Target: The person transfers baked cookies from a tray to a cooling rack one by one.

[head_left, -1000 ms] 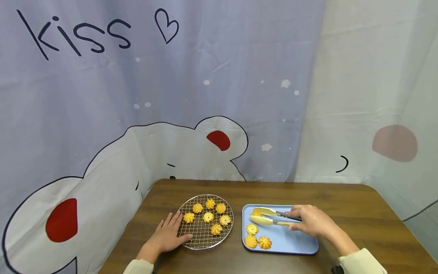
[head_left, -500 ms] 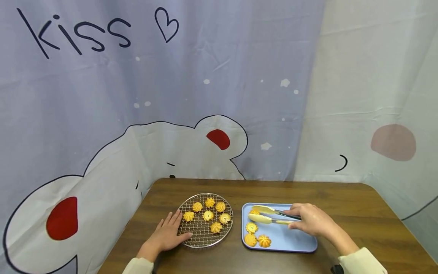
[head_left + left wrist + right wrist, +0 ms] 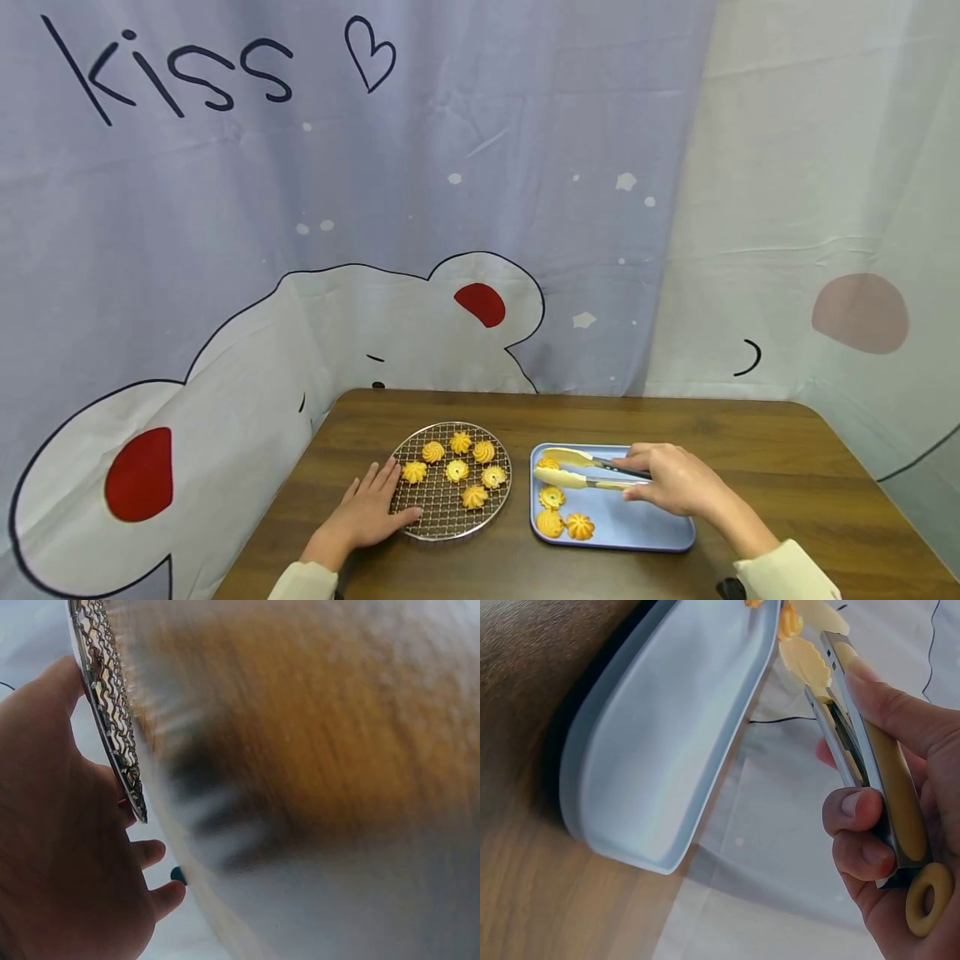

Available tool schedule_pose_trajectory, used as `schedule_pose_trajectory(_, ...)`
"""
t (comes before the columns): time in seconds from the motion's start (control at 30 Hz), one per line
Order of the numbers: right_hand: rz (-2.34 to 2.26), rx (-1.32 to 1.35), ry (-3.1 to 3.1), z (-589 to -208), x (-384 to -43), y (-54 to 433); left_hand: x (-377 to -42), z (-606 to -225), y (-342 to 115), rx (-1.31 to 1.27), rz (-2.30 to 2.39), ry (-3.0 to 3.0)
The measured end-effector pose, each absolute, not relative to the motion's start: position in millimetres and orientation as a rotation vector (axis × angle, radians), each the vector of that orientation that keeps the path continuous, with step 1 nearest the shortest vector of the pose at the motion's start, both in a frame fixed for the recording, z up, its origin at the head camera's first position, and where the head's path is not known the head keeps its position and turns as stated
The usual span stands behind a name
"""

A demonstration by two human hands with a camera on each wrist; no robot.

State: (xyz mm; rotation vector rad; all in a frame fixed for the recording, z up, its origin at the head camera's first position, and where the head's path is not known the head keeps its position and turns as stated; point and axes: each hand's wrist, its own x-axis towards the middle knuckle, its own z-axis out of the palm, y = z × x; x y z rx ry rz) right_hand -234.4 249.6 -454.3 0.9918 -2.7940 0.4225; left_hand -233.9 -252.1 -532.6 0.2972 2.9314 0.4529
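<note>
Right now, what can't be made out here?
Head view: one golden ridged cookie on the blue rectangular tray, partly covered by the cream-tipped metal tongs; contact unclear.
Head view: a black object beside the cream right sleeve, cut off by the bottom edge.
Left wrist view: a brown patch, too blurred; a teal spot, too small, partly behind the left hand.
Right wrist view: a cookie, cut off by the top edge.

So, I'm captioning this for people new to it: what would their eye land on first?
Probably the big dark word "kiss" at the upper left of the curtain behind the table. Next come the yellow cookies: seven on the round wire rack at left, four on the blue tray at right. After that, the right hand holding tongs over the tray, and the left hand at the rack's left edge.
</note>
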Motion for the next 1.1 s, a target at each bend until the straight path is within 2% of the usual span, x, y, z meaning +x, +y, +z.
schedule_pose_trajectory(1.1,0.539,1.103,-2.791,-439.7,-237.4,192.8,-234.5,-531.6,-251.7,0.309,0.456,2.931)
